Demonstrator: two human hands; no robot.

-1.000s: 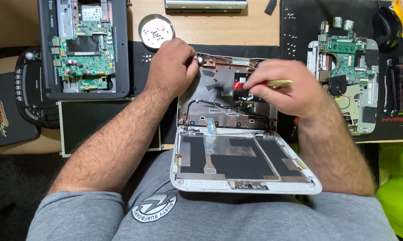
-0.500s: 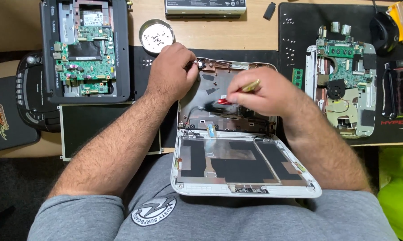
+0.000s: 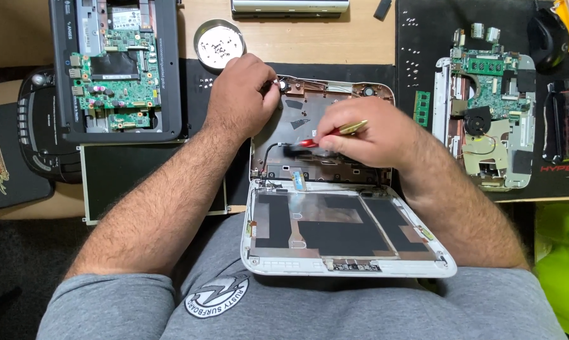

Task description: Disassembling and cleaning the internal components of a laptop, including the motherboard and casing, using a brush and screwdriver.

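Observation:
A small white laptop lies open in front of me, its stripped base shell [image 3: 335, 101] on the mat and its lid [image 3: 347, 267] over my lap. My left hand [image 3: 240, 94] rests on the base's far-left corner, fingers on a small part with wires. My right hand [image 3: 366, 135] holds a red-handled tool [image 3: 322, 140] with a brass-coloured end, its dark tip lying low inside the base near a black cable.
A black laptop base with a green board [image 3: 114, 69] sits at the far left, above a loose screen panel [image 3: 146, 176]. A round tin of screws [image 3: 218, 43] stands behind my left hand. Another opened white laptop [image 3: 486, 119] lies at the right, beside a memory stick [image 3: 422, 107].
My right hand has turned the red-handled tool and shifted it left and lower inside the base. My left hand has stayed on the far-left corner.

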